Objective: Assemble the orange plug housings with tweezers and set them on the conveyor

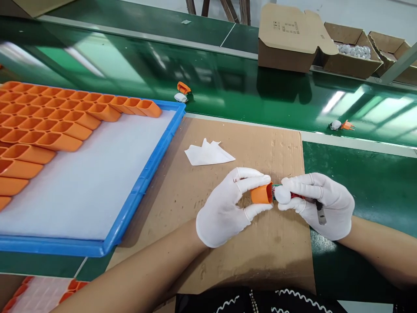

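Observation:
My left hand point(228, 206), in a white glove, grips an orange plastic housing point(260, 194) between thumb and fingers, its open end facing right. In my gloved right hand point(322, 202) is a small circuit board assembly point(282, 194) with a round white part and a bit of green board and red showing. The green end of it meets the mouth of the housing; how far inside it reaches is hidden. A metal tweezer-like tool point(321, 213) also sticks out from under the right hand's fingers. Both hands are above a cardboard sheet point(260, 252).
A blue tray point(143, 182) at left holds rows of orange housings point(68, 130). A torn white paper point(208, 153) lies on the cardboard. Small orange-and-white pieces point(181, 92) and an orange plug piece point(347, 125) sit on the green belt point(228, 100). Cardboard boxes point(286, 61) stand behind.

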A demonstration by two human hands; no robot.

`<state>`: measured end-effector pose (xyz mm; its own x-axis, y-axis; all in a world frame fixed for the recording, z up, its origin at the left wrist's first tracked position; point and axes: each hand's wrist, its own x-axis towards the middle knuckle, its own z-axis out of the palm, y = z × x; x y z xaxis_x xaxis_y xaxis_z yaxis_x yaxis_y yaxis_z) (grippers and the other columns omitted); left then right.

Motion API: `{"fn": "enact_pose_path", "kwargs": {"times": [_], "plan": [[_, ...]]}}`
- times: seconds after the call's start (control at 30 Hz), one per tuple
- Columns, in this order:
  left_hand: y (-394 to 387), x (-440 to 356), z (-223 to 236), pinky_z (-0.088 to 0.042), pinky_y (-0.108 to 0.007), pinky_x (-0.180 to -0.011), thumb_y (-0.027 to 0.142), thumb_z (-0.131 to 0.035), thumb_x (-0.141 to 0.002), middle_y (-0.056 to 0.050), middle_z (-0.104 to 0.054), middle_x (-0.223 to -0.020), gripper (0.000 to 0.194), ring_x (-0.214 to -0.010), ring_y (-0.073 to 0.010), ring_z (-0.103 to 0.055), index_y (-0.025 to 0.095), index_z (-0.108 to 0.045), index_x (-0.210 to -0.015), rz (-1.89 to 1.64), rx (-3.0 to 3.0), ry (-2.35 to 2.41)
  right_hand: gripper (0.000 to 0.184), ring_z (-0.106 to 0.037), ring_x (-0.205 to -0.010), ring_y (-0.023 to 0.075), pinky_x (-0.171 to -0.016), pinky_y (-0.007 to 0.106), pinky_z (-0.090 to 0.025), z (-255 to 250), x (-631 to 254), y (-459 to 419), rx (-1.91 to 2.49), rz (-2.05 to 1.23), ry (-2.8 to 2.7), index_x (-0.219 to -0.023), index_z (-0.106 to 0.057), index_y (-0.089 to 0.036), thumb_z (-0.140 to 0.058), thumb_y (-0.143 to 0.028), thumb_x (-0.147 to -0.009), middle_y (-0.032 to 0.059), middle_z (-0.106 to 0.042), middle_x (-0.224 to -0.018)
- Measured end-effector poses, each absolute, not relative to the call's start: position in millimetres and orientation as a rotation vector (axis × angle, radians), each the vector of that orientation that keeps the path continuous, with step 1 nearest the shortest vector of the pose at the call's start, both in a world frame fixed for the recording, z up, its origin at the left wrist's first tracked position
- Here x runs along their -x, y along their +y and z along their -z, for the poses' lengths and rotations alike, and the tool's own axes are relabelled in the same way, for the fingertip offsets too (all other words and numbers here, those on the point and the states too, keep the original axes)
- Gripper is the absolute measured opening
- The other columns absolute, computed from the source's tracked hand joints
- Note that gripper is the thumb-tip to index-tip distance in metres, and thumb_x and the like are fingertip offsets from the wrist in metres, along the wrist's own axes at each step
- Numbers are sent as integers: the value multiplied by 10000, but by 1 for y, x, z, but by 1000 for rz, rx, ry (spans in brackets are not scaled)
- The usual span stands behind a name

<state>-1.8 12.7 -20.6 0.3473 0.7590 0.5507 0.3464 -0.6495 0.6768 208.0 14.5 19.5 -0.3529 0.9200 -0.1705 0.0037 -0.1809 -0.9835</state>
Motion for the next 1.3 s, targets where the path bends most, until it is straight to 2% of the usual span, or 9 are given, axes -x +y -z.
{"fn": "enact_pose_path", "kwargs": {"times": [0.17, 0.6, 0.8, 0.9, 1.0, 1.07, 1.17, 1.23, 1.3], "plan": [[13, 3, 17, -599, -373, -949, 254, -775, -847, -67, -672, -1150, 429, -1041, -204, -684, 271, -623, -1248, -1203, -2175, 951, 253, -661, -727, 156, -736, 283, -602, -26, -207, 21, 1018, -2002, -1069, -659, -724, -233, -797, -450, -766, 13, -681, -731], [12, 0, 16, -602, -328, -946, 262, -756, -866, -67, -686, -1117, 370, -1028, -187, -694, 248, -639, -1216, -1196, -2188, 948, 341, -452, -593, 117, -622, 281, -454, -25, -209, 23, 1048, -2092, -1140, -700, -681, -175, -705, -472, -866, -6, -523, -657], [10, 0, 16, -615, -330, -912, 260, -766, -856, -52, -698, -1101, 389, -1004, -188, -699, 272, -640, -1223, -1204, -2185, 957, 295, -568, -759, 149, -756, 272, -504, -23, -209, 22, 1037, -2093, -1113, -686, -728, -209, -761, -472, -817, 17, -608, -750], [8, 0, 17, -618, -322, -893, 269, -770, -853, -50, -701, -1088, 388, -983, -184, -701, 266, -640, -1218, -1221, -2189, 978, 316, -581, -770, 160, -773, 287, -518, -19, -210, 20, 1145, -2052, -1112, -659, -719, -221, -785, -504, -783, 20, -611, -732], [7, 0, 19, -621, -318, -871, 286, -774, -851, -49, -701, -1073, 384, -960, -181, -703, 257, -642, -1210, -1238, -2190, 992, 375, -559, -709, 154, -665, 280, -499, -17, -210, 20, 1249, -2015, -1125, -656, -695, -204, -776, -552, -769, 24, -608, -714], [7, -1, 19, -622, -324, -863, 281, -771, -853, -50, -699, -1074, 387, -959, -181, -703, 252, -641, -1217, -1238, -2192, 995, 425, -512, -620, 134, -553, 264, -443, -16, -209, 20, 1296, -1991, -1222, -660, -669, -191, -719, -590, -799, 18, -590, -685], [6, -1, 20, -617, -323, -868, 253, -761, -862, -51, -689, -1086, 394, -968, -174, -694, 242, -631, -1234, -1255, -2180, 997, 415, -442, -533, 107, -490, 249, -355, -18, -206, 16, 1434, -1678, -1607, -690, -642, -208, -543, -531, -931, -8, -571, -649], [6, -2, 21, -609, -314, -876, 258, -767, -858, -44, -683, -1082, 409, -969, -165, -686, 239, -625, -1241, -1282, -2153, 998, 320, -400, -505, 96, -483, 244, -301, -22, -205, 9, 1555, -1193, -1981, -731, -645, -240, -478, -370, -971, -39, -571, -634], [5, -5, 23, -601, -306, -882, 270, -780, -846, -35, -677, -1065, 426, -967, -159, -679, 240, -627, -1243, -1304, -2116, 1011, 274, -347, -476, 97, -463, 266, -238, -25, -203, 0, 1578, -570, -2306, -771, -651, -264, -448, -199, -942, -60, -586, -642]]}}
